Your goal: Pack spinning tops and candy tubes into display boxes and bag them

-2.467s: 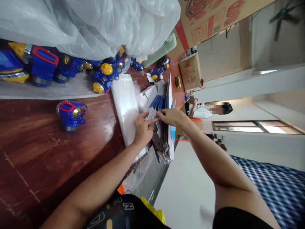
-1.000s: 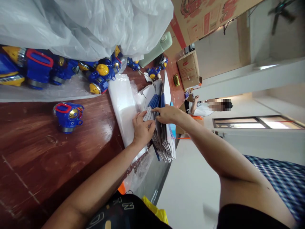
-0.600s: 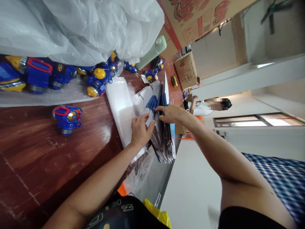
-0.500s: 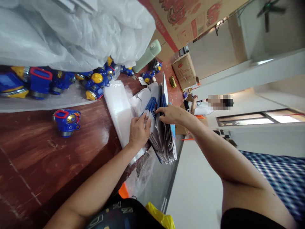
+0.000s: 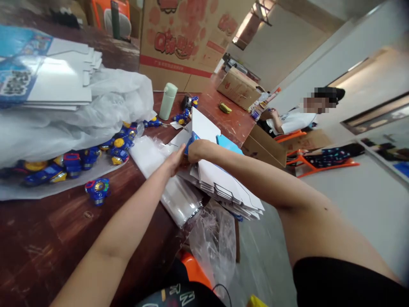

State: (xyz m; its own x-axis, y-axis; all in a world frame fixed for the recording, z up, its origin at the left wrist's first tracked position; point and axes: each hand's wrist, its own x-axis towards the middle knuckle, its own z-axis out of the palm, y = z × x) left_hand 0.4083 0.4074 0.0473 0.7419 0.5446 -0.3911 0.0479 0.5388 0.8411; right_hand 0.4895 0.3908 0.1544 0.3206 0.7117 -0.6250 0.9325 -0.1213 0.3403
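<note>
My left hand (image 5: pixel 175 161) and my right hand (image 5: pixel 198 151) meet over a stack of flat white cardboard sheets (image 5: pixel 223 187). Between them is a blue printed card (image 5: pixel 188 146), mostly covered by the fingers. The fingers of both hands are closed around it, though their exact grip is hidden. Under my left wrist lies a pile of clear plastic bags (image 5: pixel 182 200). To the left on the table is a blue toy (image 5: pixel 98 190) with yellow and red parts.
More blue toys (image 5: pixel 73 164) lie along a white plastic sheet (image 5: pixel 121 91) carrying printed cardboard (image 5: pixel 64 81). A green bottle (image 5: pixel 168 101) stands before a large carton (image 5: pixel 179 51). Across the table (image 5: pixel 60 230) sits a person (image 5: pixel 294 121) near an open box (image 5: pixel 265 145).
The view has turned and swung, showing more of the table's left side. My hands have come together over the blue card; before, they were slightly apart with fingertips at the stack's edges.
</note>
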